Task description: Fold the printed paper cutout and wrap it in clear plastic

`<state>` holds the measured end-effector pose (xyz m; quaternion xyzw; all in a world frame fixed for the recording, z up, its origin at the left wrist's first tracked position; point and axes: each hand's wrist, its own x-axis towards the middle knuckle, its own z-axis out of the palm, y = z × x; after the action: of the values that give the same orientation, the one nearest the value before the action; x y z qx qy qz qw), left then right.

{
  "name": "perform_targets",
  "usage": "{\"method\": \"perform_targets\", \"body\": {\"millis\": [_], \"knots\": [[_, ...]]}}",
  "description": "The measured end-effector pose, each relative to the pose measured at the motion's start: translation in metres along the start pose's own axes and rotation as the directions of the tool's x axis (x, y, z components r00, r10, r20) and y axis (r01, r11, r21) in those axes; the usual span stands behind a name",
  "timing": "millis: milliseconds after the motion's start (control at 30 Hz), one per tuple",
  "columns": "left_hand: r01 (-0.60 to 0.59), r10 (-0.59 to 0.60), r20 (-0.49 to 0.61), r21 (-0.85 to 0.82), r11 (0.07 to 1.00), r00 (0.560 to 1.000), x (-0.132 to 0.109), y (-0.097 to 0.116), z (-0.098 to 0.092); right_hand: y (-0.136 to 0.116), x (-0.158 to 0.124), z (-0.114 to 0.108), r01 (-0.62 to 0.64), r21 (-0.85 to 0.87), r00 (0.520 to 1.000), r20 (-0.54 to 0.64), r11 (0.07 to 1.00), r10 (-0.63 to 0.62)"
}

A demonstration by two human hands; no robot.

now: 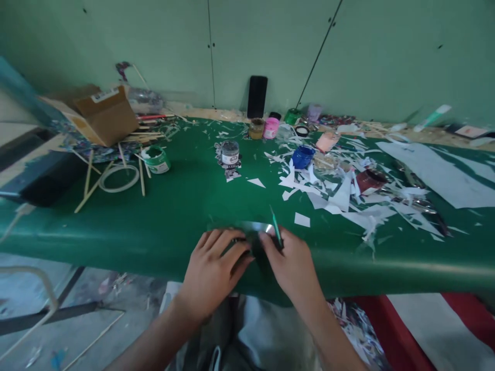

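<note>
We work at the green counter (162, 216), its near edge bearing a dark shiny sheet (253, 233). Our left hand (212, 270) presses it flat, fingers spread; our right hand (292, 265) pinches a thin green tool (276, 226). We judge trimming underway; steadiness matters next.

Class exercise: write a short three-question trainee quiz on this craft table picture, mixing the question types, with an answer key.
1. True or false: the right hand holds a thin green tool.
2. The open blue paint pot sits among: A) white paper scraps B) coins C) leaves
3. What stands upright against the wall behind the jars?

Key: 1 true; 2 A; 3 a black phone.
</note>
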<state>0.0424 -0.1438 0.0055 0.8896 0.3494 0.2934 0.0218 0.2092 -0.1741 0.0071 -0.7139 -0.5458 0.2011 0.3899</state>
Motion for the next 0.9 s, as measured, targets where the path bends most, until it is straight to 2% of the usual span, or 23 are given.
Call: {"method": "perform_targets", "body": {"millis": [100, 133, 167, 200, 233, 267, 367, 467, 567, 733, 900], "knots": [[0.157, -0.152, -0.107, 0.039, 0.987, 0.983, 0.019, -0.004, -0.014, -0.011, 0.019, -0.01, 0.177, 0.034, 0.984, 0.017, 0.984, -0.178], [0.2, -0.199, -0.098, 0.001, 0.98, 0.975, 0.03, -0.008, -0.02, -0.014, 0.027, -0.014, 0.251, 0.062, 0.966, 0.051, 0.966, -0.254], [0.237, -0.243, -0.04, -0.109, 0.965, 0.969, 0.041, -0.012, -0.024, -0.015, 0.037, -0.017, 0.322, 0.087, 0.941, 0.077, 0.943, -0.328], [0.294, -0.282, 0.083, -0.276, 0.915, 0.956, 0.053, -0.018, -0.027, -0.016, 0.047, -0.02, 0.387, 0.088, 0.916, 0.078, 0.918, -0.394], [0.384, -0.301, 0.247, -0.445, 0.809, 0.921, 0.065, -0.024, -0.028, -0.016, 0.057, -0.022, 0.434, 0.066, 0.898, 0.044, 0.898, -0.437], [0.411, -0.272, 0.329, -0.497, 0.764, 0.904, 0.075, -0.03, -0.028, -0.015, 0.068, -0.022, 0.453, 0.048, 0.891, 0.009, 0.89, -0.454], [0.432, -0.253, 0.364, -0.593, 0.679, 0.896, 0.096, -0.048, -0.015, -0.004, 0.098, -0.019, 0.486, -0.013, 0.873, -0.053, 0.874, -0.485], [0.448, -0.327, 0.308, -0.664, 0.599, 0.893, 0.099, -0.059, 0.004, 0.014, 0.117, -0.012, 0.461, -0.112, 0.872, -0.127, 0.88, -0.473], [0.469, -0.384, 0.292, -0.702, 0.536, 0.876, 0.092, -0.064, 0.017, 0.027, 0.122, -0.002, 0.444, -0.203, 0.865, -0.157, 0.873, -0.477], [0.51, -0.394, 0.345, -0.717, 0.476, 0.852, 0.084, -0.066, 0.019, 0.021, 0.113, 0.012, 0.54, -0.288, 0.831, 0.036, 0.791, -0.555], [0.542, -0.378, 0.396, -0.703, 0.461, 0.837, 0.083, -0.068, 0.018, 0.01, 0.107, 0.014, 0.547, -0.422, 0.833, 0.185, 0.723, -0.522]]}}
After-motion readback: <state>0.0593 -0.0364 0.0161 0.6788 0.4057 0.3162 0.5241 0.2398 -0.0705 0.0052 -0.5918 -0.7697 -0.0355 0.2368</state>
